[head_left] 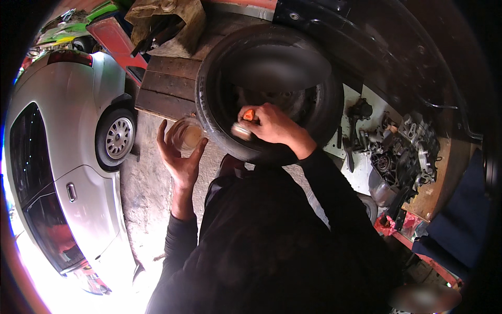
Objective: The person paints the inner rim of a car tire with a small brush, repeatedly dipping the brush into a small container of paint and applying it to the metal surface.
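Observation:
A black tyre on a dark wheel rim rests at the wooden bench's front edge. The upper part of the rim is smeared from view. At the tyre's near left side, my right hand is closed around a brush with an orange handle. The brush's pale head is blurred by motion against the sidewall. Left of the tyre, my left hand curls its thumb and fingers round a see-through round tub with something pale inside.
A silver car stands to the left, its wheel facing the bench. On the wooden bench behind sits a brown open bag. Greasy engine parts crowd the right side. A large dark panel fills the far right.

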### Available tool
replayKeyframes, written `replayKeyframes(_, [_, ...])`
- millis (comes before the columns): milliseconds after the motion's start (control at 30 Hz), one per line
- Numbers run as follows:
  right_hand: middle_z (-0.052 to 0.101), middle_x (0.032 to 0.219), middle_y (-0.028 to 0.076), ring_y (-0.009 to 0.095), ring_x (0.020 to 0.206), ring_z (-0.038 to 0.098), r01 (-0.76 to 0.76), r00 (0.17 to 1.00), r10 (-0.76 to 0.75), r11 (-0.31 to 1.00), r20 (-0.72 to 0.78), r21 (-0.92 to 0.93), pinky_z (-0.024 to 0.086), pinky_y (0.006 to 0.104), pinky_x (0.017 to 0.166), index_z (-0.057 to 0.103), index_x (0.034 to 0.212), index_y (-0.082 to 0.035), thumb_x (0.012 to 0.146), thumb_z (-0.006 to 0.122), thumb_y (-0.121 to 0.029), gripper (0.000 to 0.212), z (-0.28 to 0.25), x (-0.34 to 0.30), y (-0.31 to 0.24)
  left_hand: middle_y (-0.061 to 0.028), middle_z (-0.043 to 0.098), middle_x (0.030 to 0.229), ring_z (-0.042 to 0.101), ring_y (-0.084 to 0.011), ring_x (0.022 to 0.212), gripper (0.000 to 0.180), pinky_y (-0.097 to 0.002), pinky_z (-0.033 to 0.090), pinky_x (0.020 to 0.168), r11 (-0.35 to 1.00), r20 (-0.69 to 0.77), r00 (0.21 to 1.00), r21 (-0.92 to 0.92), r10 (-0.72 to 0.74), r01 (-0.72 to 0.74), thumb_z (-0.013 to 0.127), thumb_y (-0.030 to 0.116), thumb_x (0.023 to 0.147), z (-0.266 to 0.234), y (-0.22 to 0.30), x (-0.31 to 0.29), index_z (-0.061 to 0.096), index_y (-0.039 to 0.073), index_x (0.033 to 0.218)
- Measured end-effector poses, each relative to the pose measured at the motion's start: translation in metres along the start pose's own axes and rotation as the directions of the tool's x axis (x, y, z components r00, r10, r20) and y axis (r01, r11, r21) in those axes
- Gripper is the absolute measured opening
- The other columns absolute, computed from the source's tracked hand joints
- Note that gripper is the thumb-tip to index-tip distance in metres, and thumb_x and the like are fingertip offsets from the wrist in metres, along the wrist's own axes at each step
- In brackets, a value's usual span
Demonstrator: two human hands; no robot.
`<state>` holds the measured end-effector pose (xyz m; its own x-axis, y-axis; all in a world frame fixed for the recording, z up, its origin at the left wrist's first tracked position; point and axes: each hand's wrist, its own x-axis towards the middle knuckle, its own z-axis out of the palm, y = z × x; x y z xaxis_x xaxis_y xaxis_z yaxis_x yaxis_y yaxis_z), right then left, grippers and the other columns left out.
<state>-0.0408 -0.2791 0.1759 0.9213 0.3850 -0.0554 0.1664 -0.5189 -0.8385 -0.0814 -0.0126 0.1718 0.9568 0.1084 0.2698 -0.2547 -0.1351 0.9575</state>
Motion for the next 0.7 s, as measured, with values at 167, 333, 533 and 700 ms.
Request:
replayKeyframes(167, [0.075, 0.095, 0.013, 0.029, 0.092, 0.075, 0.14, 0.989, -0.128, 0.971, -0.07, 0.192, 0.055, 0.0348, 0.083, 0.069, 0.105, -0.002, 0.098, 0.068, -0.014, 0.014, 0.017, -0.012, 0.009, -0.0208, 0.059, 0.137, 0.061, -0.0278, 0.127, 0.102, -0.0414, 0.05, 0.11, 1.0, 0.034, 0.999, 0.013, 0.003, -0.003, 0.09, 0.0, 0.076, 0.013, 0.008, 0.007, 0.028, 0.002, 0.157])
replayKeyframes(333, [0.074, 0.092, 0.011, 0.025, 0.086, 0.074, -0.074, 0.984, 0.072, 0.997, 0.161, 0.007, 0.054, 0.0336, 0.08, 0.07, 0.102, -0.003, 0.097, 0.07, -0.015, 0.013, -0.032, -0.04, 0.004, -0.0193, 0.06, 0.138, 0.062, -0.0274, 0.127, 0.101, -0.0421, 0.05, 0.111, 0.999, -0.006, 1.0, 0.038, 0.018, -0.018, 0.091, 0.003, 0.077, 0.014, 0.01, 0.006, 0.029, 0.003, 0.156])
replayKeyframes(533, [0.073, 0.087, 0.014, 0.03, 0.083, 0.073, 0.07, 0.969, -0.078, 0.997, 0.234, 0.039, 0.054, 0.037, 0.075, 0.069, 0.1, -0.004, 0.096, 0.071, -0.017, 0.014, -0.014, -0.01, 0.002, -0.0214, 0.059, 0.138, 0.061, -0.0284, 0.128, 0.101, -0.0424, 0.051, 0.111, 0.996, -0.069, 0.998, 0.085, 0.015, -0.009, 0.09, -0.002, 0.076, 0.005, 0.014, -0.004, 0.028, 0.003, 0.157])
replayKeyframes(700, [0.073, 0.09, 0.017, 0.04, 0.088, 0.071, 0.329, 0.943, -0.328, 0.944, 0.049, -0.003, 0.055, 0.0451, 0.073, 0.07, 0.103, -0.007, 0.095, 0.069, -0.017, 0.012, 0.017, 0.038, -0.012, -0.0212, 0.059, 0.14, 0.061, -0.0281, 0.129, 0.103, -0.0419, 0.051, 0.111, 0.993, -0.144, 0.989, 0.115, -0.017, 0.034, 0.09, -0.002, 0.075, 0.0, 0.022, -0.019, 0.027, 0.004, 0.157])
